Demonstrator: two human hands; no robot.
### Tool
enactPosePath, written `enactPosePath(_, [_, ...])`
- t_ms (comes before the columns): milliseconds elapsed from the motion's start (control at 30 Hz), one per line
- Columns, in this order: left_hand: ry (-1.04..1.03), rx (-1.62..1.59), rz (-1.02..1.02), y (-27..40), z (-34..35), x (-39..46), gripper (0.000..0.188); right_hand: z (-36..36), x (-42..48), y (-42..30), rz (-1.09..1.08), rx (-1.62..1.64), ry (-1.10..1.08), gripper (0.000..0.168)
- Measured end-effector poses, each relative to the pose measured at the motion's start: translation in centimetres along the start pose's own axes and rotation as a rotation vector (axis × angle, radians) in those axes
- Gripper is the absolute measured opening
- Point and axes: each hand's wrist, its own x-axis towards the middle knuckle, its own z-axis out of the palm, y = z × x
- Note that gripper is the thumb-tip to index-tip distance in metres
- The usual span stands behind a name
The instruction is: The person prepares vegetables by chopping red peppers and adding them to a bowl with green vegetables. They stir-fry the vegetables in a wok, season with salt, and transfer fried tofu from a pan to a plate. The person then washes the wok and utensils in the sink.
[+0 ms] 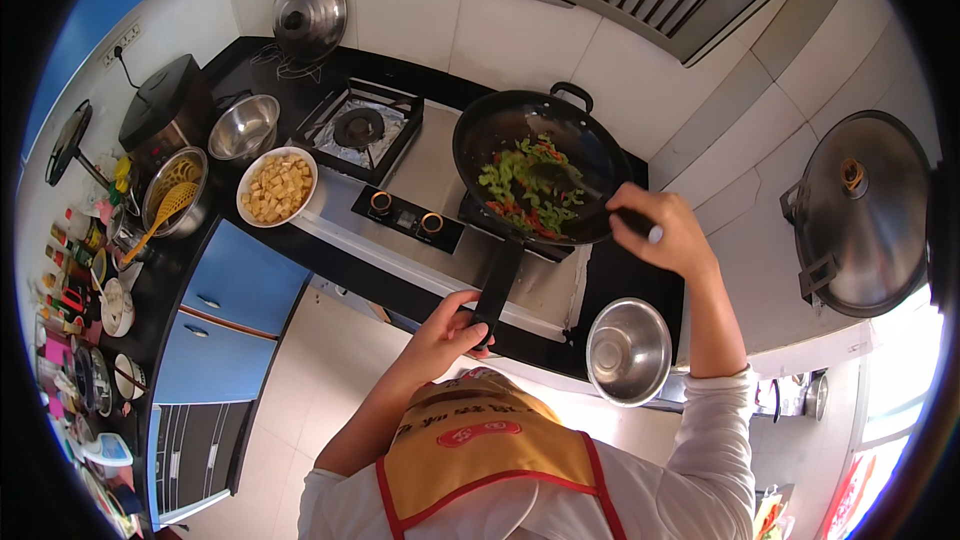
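A black wok (480, 131) rests on the right burner of the gas stove, its long handle (501, 285) pointing towards me. My left hand (447, 336) is closed around the end of that handle. In the wok lie chopped green and red vegetables (531, 184), spread over the bottom and near side. My right hand (658, 229) grips the dark handle of a cooking utensil, whose pale tip sticks out beside my fingers. Its head reaches into the vegetables, too blurred to name exactly. Left of the stove, a white bowl (277, 187) holds pale yellow cubes, possibly tofu.
A steel bowl (628, 352) stands at the counter's front right. The free left burner (358, 127) has foil around it. Further left are a steel basin with a yellow slotted spoon (171, 204), another steel bowl (244, 126) and a rice cooker (165, 112). A large lid (862, 217) hangs at right.
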Motion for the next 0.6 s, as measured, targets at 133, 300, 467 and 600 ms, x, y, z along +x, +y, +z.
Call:
enactPosePath(133, [0.03,0.003,0.017,-0.1,0.0,-0.3,0.045,-0.6,2.2,3.5,0.451,-0.11,0.234,0.018])
enactPosePath(300, [-0.01,0.021,0.022,-0.4,-0.1,0.0,0.046,2.1,2.8,10.6,0.812,0.33,0.61,0.024])
enactPosePath(467, [0.009,-0.009,-0.009,-0.1,-0.3,-0.3,0.046,3.5,4.1,8.8,0.568,0.565,0.371,0.017])
enactPosePath(600, [0.007,0.002,0.014,-0.1,-0.2,-0.2,0.045,4.1,5.0,8.6,0.249,0.152,0.338,0.014])
